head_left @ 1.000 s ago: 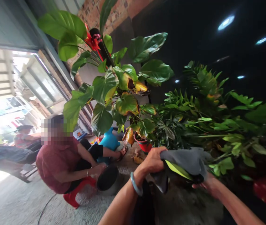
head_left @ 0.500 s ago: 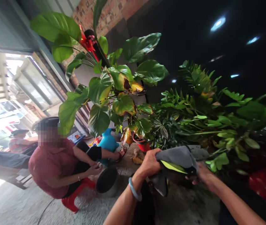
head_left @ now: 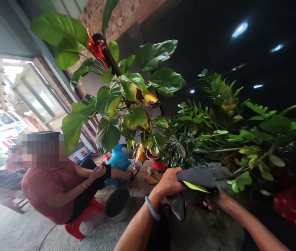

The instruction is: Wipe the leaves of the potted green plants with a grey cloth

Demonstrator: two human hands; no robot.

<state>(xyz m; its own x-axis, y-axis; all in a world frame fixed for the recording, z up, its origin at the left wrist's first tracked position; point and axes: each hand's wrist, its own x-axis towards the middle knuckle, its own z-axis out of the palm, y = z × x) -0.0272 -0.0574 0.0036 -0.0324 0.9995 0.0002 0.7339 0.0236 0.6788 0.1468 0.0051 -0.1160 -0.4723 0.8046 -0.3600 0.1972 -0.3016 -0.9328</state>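
Note:
My left hand (head_left: 172, 181), with a pale bangle on its wrist, is closed round the left end of a dark grey piece with a lime-green strip (head_left: 199, 181). The piece looks soft and folded; its exact kind does not show. Below hangs another grey flap (head_left: 178, 205), perhaps part of the same piece. My right hand (head_left: 219, 202) has its fingers curled at the lower right edge of the grey piece, partly hidden and in shadow.
A person in a dark red shirt (head_left: 51, 191) sits on a red stool (head_left: 85, 212) at the left, beside a black bucket (head_left: 116, 204). Leafy plants (head_left: 137, 116) rise ahead, near a red pot (head_left: 156, 162) and a blue object (head_left: 119, 158). Something red and shiny (head_left: 294, 198) stands at the right.
The grey piece has tilted and folded a little between my hands, its right end dropping. The seated person's hands have drawn back from above the bucket to the knee. The view has shifted slightly.

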